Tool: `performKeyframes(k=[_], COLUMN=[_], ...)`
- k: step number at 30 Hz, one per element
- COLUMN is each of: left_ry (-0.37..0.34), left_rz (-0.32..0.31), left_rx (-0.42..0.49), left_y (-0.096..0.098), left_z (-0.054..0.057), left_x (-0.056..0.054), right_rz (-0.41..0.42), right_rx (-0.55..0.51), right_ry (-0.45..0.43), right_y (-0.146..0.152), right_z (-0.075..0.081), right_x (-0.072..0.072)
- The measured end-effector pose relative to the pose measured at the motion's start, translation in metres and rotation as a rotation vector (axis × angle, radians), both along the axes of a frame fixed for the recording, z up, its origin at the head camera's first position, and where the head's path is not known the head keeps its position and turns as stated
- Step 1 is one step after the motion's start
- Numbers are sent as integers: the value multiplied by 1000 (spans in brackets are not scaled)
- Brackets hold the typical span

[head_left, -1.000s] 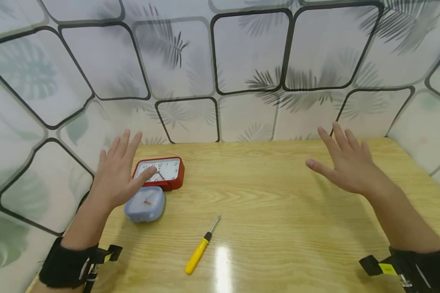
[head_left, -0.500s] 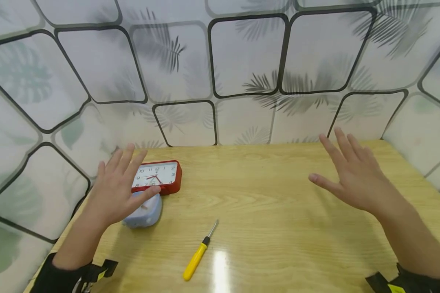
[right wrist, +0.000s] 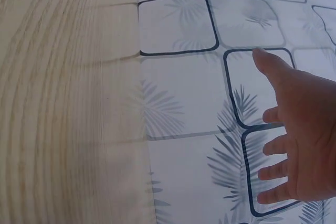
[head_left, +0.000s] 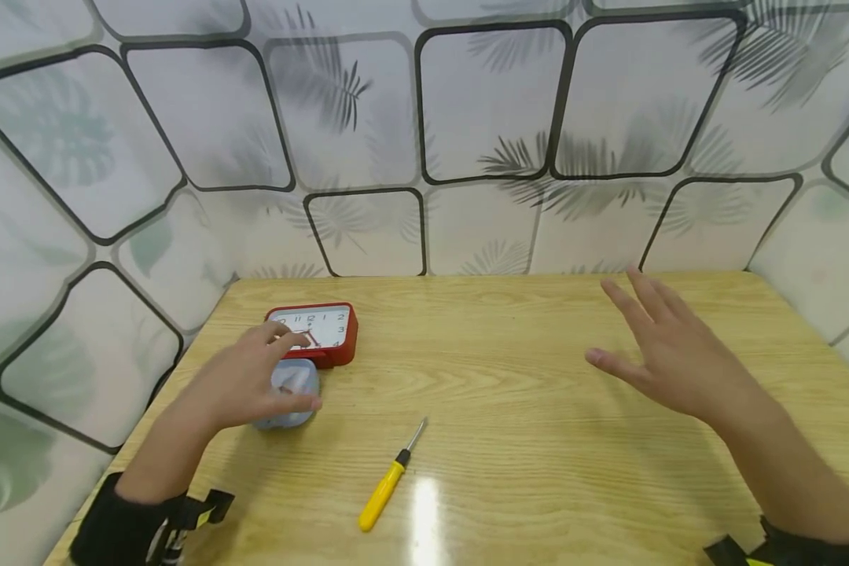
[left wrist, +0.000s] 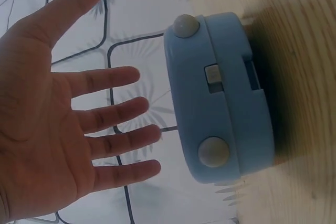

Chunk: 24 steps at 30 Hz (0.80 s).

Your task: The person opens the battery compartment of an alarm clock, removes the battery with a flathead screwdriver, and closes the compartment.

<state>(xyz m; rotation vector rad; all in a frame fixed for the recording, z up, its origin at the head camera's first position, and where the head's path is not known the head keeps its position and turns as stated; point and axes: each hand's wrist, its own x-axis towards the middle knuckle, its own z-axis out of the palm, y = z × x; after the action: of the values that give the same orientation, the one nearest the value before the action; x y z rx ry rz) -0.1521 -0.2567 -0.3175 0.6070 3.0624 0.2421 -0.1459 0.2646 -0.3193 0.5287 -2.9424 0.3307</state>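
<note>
My left hand [head_left: 244,381] hovers over a small light-blue clock [head_left: 299,385], its fingers spread and a little bent. In the left wrist view the clock [left wrist: 218,98] stands on the table with its round feet or knobs facing the camera, and a gap shows between it and the fingertips. Right behind it is a red rectangular alarm clock [head_left: 343,334] with a white dial, partly covered by the left fingers. My right hand [head_left: 668,358] is held in the air over the right side of the table, fingers extended, holding nothing.
A screwdriver [head_left: 382,495] with a yellow handle lies on the wooden table [head_left: 495,393], its tip pointing away from me. Patterned wall covering [head_left: 488,102] rises behind the table's back edge and along both sides.
My left hand has come down over the blue clock, its fingers bending from straight. The right hand stays raised in about the same place, fingers slightly more relaxed.
</note>
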Motion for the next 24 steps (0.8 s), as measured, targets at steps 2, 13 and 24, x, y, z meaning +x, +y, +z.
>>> performKeyframes(k=[2,13,24], left_ry=[-35,-229,-155], left_rz=[-7,-80,-143], left_rx=[-10,5,-23], left_y=[-2,-8,1], left_z=[-2,-9,-14], left_x=[-2,-2,-2], right_rz=[5,77,149], right_rx=[3,-14,-34], right_ry=[-5,24,38], right_y=[-3,-22,-38], right_z=[-3,-14,-16], right_x=[1,6,12])
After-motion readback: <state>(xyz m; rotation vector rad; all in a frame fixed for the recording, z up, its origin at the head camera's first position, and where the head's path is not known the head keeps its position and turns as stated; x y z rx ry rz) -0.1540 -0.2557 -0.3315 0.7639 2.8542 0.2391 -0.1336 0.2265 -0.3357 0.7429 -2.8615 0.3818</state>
